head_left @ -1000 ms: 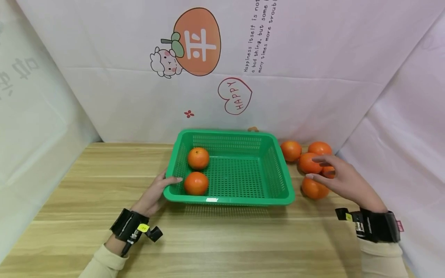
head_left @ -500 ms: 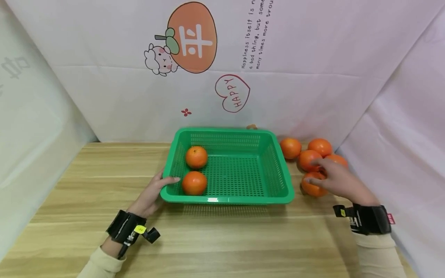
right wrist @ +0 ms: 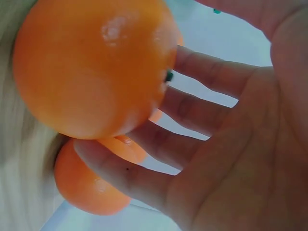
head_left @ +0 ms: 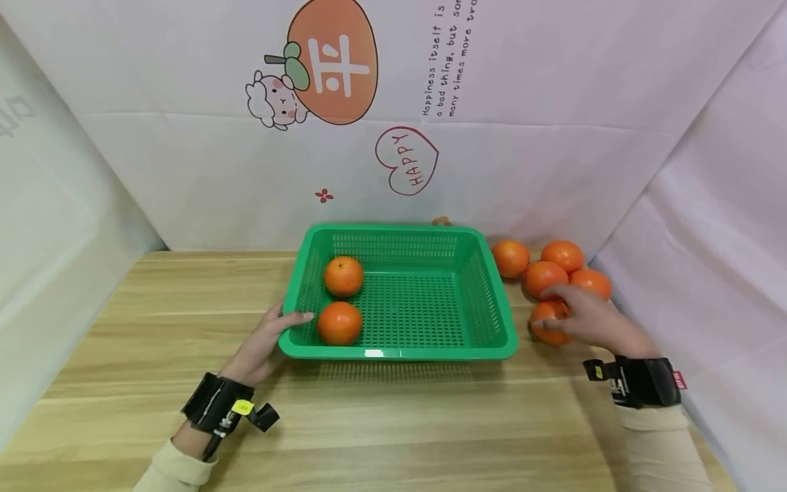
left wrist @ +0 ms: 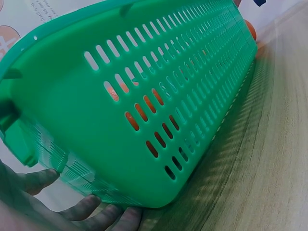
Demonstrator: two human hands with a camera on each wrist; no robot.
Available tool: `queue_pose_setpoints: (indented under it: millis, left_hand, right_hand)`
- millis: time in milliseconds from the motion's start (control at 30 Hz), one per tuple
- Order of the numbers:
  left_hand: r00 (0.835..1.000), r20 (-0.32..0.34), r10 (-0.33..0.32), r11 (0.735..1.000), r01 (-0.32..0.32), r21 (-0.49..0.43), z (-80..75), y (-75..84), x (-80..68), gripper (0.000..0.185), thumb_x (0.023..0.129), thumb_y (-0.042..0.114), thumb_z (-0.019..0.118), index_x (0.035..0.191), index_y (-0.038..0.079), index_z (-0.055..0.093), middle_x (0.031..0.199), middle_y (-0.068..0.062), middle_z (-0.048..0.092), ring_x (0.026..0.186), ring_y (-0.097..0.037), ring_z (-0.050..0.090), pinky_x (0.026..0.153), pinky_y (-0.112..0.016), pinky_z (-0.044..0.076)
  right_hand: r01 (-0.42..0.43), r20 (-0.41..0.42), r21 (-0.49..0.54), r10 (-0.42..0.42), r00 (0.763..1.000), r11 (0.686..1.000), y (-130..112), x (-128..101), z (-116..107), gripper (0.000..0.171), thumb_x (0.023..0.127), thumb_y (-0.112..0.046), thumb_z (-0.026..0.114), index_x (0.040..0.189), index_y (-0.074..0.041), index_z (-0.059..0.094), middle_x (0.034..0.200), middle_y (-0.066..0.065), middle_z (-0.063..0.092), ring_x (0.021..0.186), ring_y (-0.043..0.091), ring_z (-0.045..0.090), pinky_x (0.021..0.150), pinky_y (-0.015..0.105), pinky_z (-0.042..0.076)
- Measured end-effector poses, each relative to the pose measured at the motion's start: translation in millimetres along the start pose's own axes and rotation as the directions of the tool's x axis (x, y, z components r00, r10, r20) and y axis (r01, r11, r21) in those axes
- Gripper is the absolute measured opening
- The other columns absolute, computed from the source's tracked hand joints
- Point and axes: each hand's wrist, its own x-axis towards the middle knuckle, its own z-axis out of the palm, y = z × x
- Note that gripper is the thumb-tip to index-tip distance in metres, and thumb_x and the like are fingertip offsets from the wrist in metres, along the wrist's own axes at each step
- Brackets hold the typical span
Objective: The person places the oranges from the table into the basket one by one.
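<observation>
A green plastic basket (head_left: 399, 353) with slotted walls stands on the table. My left hand (head_left: 258, 350) grips its left end, thumb over the rim and fingers (left wrist: 84, 208) against the outside wall. Two oranges lie inside along the left: a rear orange (head_left: 343, 277) and a front orange (head_left: 340, 324). To the right of the basket, my right hand (head_left: 593, 318) holds the nearest orange (right wrist: 91, 67) of a loose group, fingers round its far side and thumb on its near side. That orange still sits at table level, its green stem spot showing in the right wrist view.
Behind the held orange several more sit close together: a left orange (head_left: 511, 258), a middle orange (head_left: 545, 279), a back orange (head_left: 563, 255) and a right orange (head_left: 591, 283). A printed white cloth (head_left: 492, 178) hangs behind the wooden table (head_left: 393, 424), with more cloth at both sides.
My right hand has come down and left from above the group, and its fingers have closed round the nearest orange. The left hand keeps its place on the basket; the head view has shifted slightly.
</observation>
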Motion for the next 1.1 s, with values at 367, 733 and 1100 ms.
queue_pose_setpoints:
  millis: [367,733,1100]
  left_hand:
    - [1.000,-0.013,-0.010,1.000,0.010,0.002,1.5,2.3,-0.1,0.077,0.106,0.027,0.055,0.171,0.024,0.013,0.171,-0.012,0.031,0.145,-0.025,0.041,0.108,-0.032,0.043]
    - [1.000,-0.015,-0.007,1.000,0.007,0.002,2.1,3.0,-1.3,0.079,0.105,0.027,0.055,0.171,0.025,0.011,0.171,-0.012,0.031,0.147,-0.027,0.039,0.110,-0.035,0.041]
    - [1.000,-0.009,-0.007,1.000,0.007,0.003,2.9,4.0,-2.5,0.077,0.106,0.028,0.054,0.171,0.023,0.013,0.171,-0.012,0.031,0.143,-0.022,0.043,0.110,-0.035,0.041]
  right_hand:
    - [-0.168,0.119,-0.040,0.172,0.978,0.985,1.9,1.0,9.4,0.050,0.078,-0.027,0.092,0.121,-0.014,0.069,0.117,0.011,0.066,0.093,0.023,0.059,0.075,0.028,0.048]
    - [-0.188,0.168,-0.020,0.189,0.968,0.982,4.1,1.5,11.5,0.040,0.077,-0.025,0.092,0.108,-0.015,0.070,0.121,0.011,0.064,0.097,0.025,0.058,0.083,0.036,0.047]
    - [-0.182,0.127,-0.018,0.183,0.975,0.983,5.9,2.1,18.4,0.065,0.069,-0.027,0.098,0.124,-0.010,0.066,0.139,0.011,0.056,0.109,0.027,0.055,0.089,0.033,0.047]
